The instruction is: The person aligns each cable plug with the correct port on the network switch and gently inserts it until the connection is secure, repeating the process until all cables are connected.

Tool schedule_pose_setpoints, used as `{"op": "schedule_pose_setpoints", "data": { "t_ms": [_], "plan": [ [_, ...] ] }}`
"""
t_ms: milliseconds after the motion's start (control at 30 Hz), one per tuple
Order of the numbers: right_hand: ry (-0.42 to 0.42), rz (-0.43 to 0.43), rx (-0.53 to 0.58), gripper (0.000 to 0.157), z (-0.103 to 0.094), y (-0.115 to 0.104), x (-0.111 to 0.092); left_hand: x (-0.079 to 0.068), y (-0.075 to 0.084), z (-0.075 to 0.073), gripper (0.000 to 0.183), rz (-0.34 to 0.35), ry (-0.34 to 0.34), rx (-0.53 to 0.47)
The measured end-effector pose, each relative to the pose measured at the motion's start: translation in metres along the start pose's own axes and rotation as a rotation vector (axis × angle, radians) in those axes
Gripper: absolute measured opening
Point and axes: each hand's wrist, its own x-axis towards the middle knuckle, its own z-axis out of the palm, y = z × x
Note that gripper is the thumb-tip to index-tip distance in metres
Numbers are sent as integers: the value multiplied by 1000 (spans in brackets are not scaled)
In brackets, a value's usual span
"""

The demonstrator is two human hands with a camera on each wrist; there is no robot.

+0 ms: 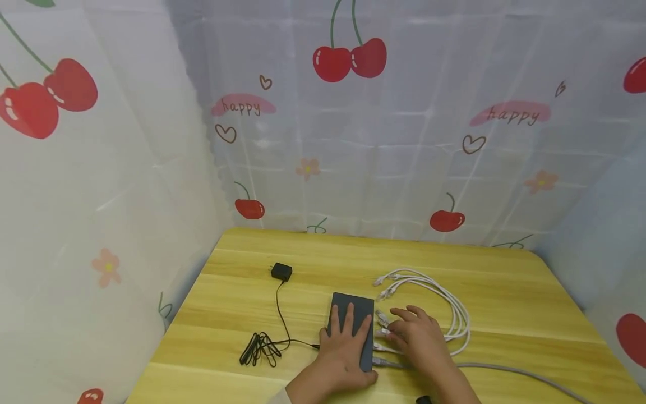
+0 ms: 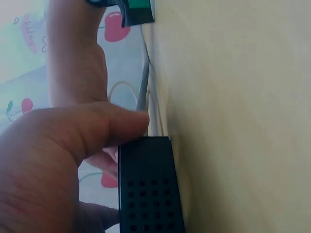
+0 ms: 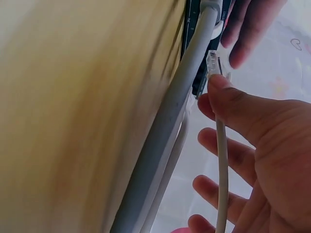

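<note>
A flat dark network switch lies on the wooden table. My left hand rests spread over its top, thumb at the near edge. In the right wrist view my right hand pinches a white Ethernet cable just behind its clear plug, with thumb and index finger. That plug points at the switch's port side, close in front of it. A thicker grey Ethernet cable sits in the end port, and a white one beside it. From the head view, my right hand is right of the switch.
More white cable loops behind my right hand, with loose plugs near the switch's far corner. To the left lie a black power adapter and a bundled black cord running to the switch. Cherry-print curtains surround the table.
</note>
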Motion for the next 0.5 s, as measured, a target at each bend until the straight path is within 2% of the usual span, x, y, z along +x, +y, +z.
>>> {"op": "schedule_pose_setpoints", "data": {
  "t_ms": [233,500],
  "plan": [
    [-13,0,15,14,3,-3,2,1,1,2,106,7,39,-21],
    [52,-19,55,15,5,-7,4,-1,1,0,103,15,80,-103]
  ]
}}
